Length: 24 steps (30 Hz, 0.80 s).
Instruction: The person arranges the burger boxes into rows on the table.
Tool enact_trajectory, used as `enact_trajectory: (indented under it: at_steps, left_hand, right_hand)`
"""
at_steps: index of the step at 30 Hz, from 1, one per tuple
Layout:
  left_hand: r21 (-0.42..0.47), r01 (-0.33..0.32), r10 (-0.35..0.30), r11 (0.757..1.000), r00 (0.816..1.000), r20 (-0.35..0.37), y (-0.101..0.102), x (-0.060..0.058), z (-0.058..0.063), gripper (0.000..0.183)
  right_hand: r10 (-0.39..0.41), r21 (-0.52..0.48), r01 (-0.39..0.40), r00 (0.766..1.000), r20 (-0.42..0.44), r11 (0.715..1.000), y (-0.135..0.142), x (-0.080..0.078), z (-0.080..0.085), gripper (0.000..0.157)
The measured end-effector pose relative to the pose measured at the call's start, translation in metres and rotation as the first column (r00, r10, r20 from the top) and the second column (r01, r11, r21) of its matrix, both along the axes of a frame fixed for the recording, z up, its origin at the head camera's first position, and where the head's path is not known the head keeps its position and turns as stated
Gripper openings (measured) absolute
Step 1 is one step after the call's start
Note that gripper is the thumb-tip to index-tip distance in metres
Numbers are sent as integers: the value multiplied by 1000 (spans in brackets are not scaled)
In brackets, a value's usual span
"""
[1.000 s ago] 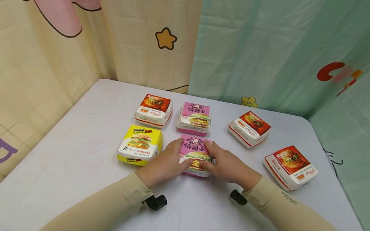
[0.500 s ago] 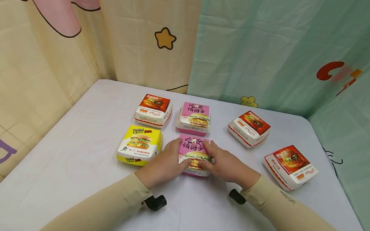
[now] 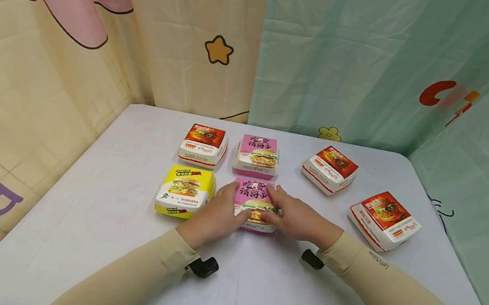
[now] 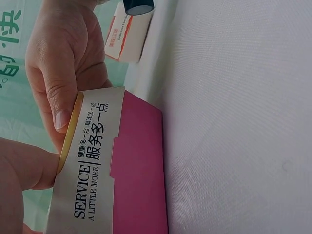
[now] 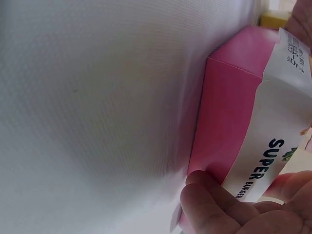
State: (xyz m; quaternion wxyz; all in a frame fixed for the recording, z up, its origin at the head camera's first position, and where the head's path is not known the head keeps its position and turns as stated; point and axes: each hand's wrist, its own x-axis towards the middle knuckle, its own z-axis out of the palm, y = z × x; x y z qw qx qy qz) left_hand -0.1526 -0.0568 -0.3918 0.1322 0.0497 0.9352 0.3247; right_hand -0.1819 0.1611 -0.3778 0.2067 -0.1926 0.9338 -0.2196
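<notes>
A pink-and-white burger box (image 3: 255, 191) lies flat on the white tabletop between both hands. From its left side my left hand (image 3: 213, 216) grips it, thumb over the near top edge. My right hand (image 3: 300, 220) holds the opposite side, its thumb also on top. In the left wrist view the box's pink lower wall (image 4: 139, 170) sits down on the cloth. The right wrist view has the right hand's fingers (image 5: 207, 202) against its side. Just left of the left hand stands a yellow burger box (image 3: 184, 191); directly behind the held one is another pink burger box (image 3: 257, 155).
A red-and-white burger box (image 3: 203, 145) stands at the back left, behind the yellow one. Two more are turned at an angle on the right, one farther back (image 3: 330, 170) and one nearer (image 3: 384, 221). Printed curtains (image 3: 354, 59) rise behind the table (image 3: 77, 223) and along its sides.
Both hands have slid the held pink burger box slightly to the left, toward the yellow one. Their grip looks the same, and the other boxes have stayed put.
</notes>
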Motion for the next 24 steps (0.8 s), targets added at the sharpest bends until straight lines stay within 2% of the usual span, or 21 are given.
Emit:
enact_trajectory:
  at_steps: [24]
  left_hand:
    - [19, -12, 11, 1000, 1000, 10, -1, 2, 3, 91]
  right_hand:
    - [9, -5, -9, 1000, -13, 1000, 1, 1, 0, 88]
